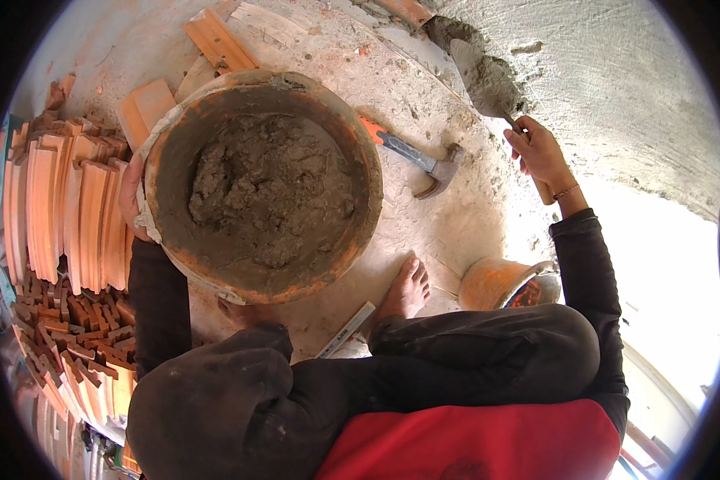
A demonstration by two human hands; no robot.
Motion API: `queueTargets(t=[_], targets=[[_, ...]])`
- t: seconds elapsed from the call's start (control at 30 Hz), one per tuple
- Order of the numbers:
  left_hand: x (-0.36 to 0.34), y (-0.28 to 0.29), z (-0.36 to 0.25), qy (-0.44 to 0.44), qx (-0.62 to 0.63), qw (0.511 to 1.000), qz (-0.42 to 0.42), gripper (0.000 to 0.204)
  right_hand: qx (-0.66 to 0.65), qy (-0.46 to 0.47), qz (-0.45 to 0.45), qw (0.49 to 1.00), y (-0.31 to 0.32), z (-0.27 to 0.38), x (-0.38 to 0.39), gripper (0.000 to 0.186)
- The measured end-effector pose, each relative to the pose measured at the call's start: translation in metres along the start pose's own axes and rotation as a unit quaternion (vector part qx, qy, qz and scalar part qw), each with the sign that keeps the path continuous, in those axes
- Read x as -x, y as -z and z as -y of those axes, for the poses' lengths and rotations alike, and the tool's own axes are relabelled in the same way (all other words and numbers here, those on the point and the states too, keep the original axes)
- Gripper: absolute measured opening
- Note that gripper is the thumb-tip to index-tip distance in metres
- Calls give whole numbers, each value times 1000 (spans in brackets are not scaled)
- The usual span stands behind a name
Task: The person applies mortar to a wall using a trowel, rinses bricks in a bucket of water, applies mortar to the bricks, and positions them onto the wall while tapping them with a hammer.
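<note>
A trowel (488,84) loaded with mortar is gripped by the right hand (540,152) against the wall (616,72). The orange pan (260,184) of mortar is clasped at its rim by the left hand (132,196). A hammer (416,156) lies between them on the floor (448,232).

The person wears a long-sleeved black top; both sleeves run down to the wrists, the cloth creased at the elbows. A thin bracelet (reddish, beaded as far as can be told) circles the wrist of the right hand (540,154). The left hand (132,196) is bare, with no ring or glove showing. Dark, dusty trousers cover the knees, a red garment lies across the lap, and the foot (406,292) is unshod.
</note>
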State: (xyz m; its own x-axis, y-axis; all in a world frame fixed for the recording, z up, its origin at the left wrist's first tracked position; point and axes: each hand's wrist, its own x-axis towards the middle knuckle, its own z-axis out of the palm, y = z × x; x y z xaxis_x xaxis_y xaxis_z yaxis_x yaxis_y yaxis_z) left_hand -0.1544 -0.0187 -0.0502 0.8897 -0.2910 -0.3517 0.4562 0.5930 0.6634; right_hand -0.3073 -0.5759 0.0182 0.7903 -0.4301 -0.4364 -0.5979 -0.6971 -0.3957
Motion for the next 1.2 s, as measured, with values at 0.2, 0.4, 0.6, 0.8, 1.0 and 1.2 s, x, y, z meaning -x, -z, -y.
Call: queueTargets(t=[0.2,0.4,0.6,0.8,1.0,1.2], targets=[[-2,-3,3,29,54,998,31,45,181,-8,-118,976,-12,-12,-16,42],[4,-7,4,0,62,994,93,45,220,-66,-127,965,-14,-15,-4,43],[-2,3,2,4,51,997,53,43,212,-80,-138,964,-19,-28,10,43],[-1,2,1,15,44,998,48,47,212,-51,-156,963,-35,-5,1,44],[-1,1,3,5,45,998,42,48,186,-90,-169,964,-32,-13,-24,46],[-1,-3,5,13,61,997,43,48,162,-91,-197,963,-32,-50,-22,46]])
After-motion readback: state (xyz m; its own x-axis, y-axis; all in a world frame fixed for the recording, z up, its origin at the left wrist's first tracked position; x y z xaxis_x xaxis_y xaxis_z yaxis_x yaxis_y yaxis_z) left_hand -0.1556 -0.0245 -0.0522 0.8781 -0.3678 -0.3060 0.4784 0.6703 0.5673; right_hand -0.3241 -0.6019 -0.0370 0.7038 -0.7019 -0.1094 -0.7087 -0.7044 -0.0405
